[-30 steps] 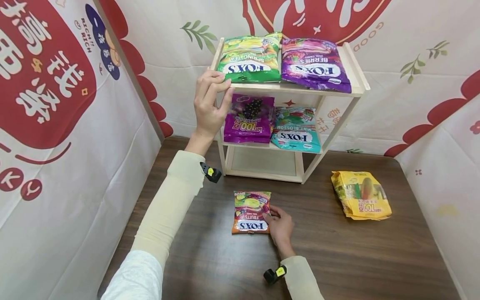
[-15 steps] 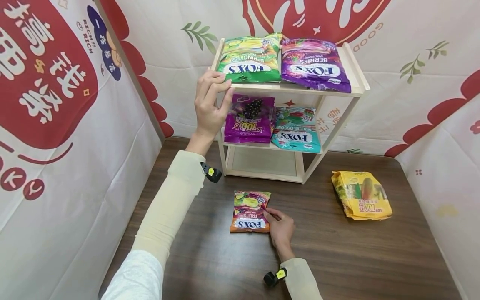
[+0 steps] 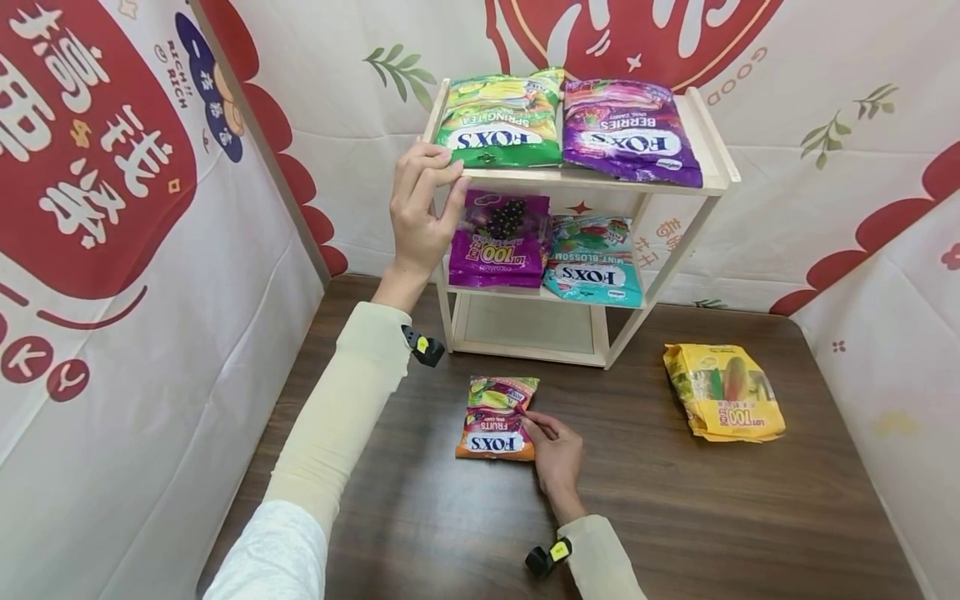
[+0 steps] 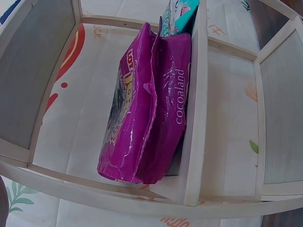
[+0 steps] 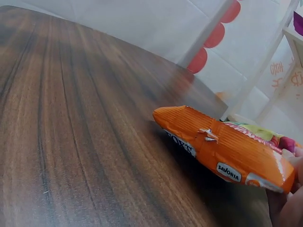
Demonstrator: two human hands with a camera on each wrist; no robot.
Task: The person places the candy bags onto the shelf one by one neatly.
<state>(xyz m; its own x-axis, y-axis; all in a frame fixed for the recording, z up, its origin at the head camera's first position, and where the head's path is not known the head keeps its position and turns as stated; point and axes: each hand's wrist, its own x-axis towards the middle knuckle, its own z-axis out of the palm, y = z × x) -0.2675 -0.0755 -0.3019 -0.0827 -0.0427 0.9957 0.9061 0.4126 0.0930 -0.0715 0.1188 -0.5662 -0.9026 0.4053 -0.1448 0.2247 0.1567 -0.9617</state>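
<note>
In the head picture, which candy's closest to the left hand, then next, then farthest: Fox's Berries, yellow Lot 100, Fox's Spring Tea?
From the left hand:
1. Fox's Spring Tea bag: at left atop the wooden shelf, close beside the hand.
2. Fox's Berries bag: same top, right side.
3. Yellow Lot 100 bag: down on the table, right of the shelf.

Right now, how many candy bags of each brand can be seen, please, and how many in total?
Fox's: 4 (green Spring Tea bag, purple Berries bag, teal Mint Blossom bag, orange-red Fruits bag)
Lot 100: 2 (magenta bag, yellow bag)
Total: 6
</note>
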